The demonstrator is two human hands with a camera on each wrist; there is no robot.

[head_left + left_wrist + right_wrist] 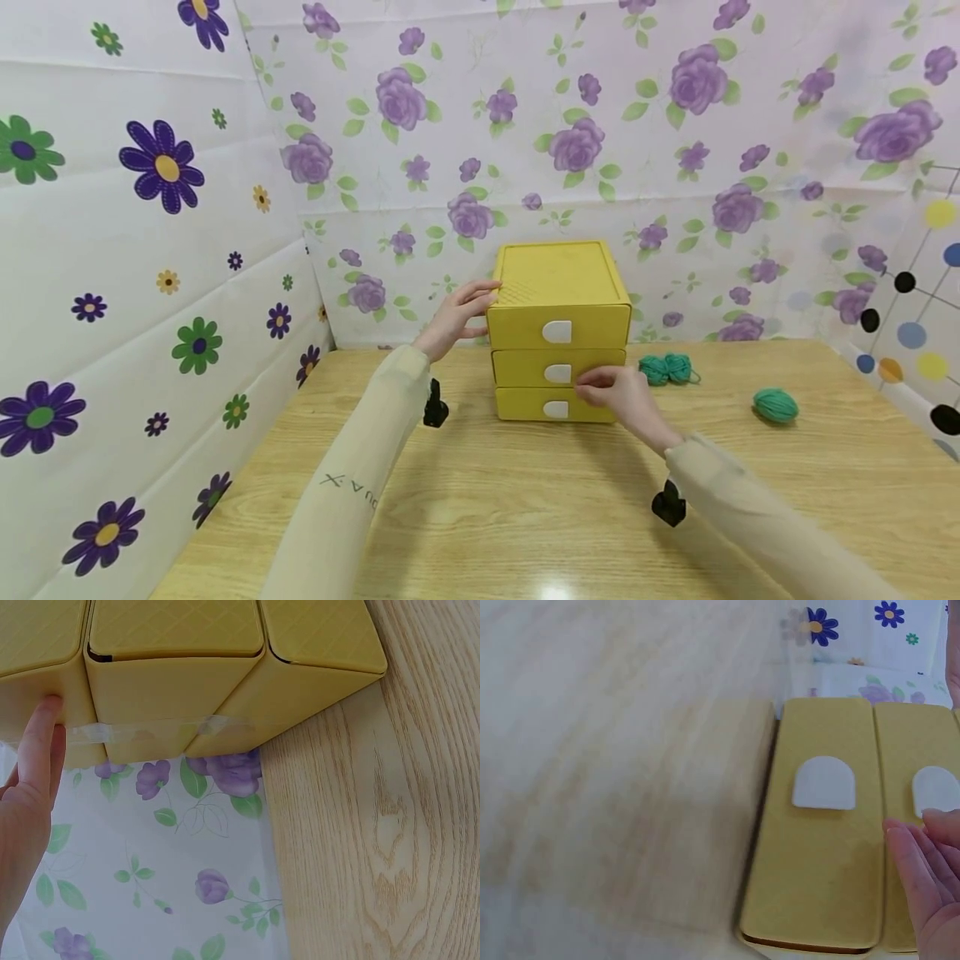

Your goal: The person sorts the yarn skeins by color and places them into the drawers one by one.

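Note:
A yellow three-drawer box (558, 327) stands on the table, each drawer front bearing a white rounded tab handle. My left hand (459, 315) rests against the upper left side of the box, fingertips at its top edge. In the left wrist view, a finger of the left hand (34, 761) touches the side wall of the top unit. My right hand (618, 392) is in front of the box, its fingertips close to the right of the middle drawer's handle (557, 373). In the right wrist view, thumb and fingers lie near that handle (935, 789) and do not grip it.
Right of the box lie a tied skein of green yarn (666, 368) and a green yarn ball (776, 405). The wooden table (510, 517) meets flowered cloth walls (420, 208) behind and at the left. Clear tape (150, 731) crosses the box's side.

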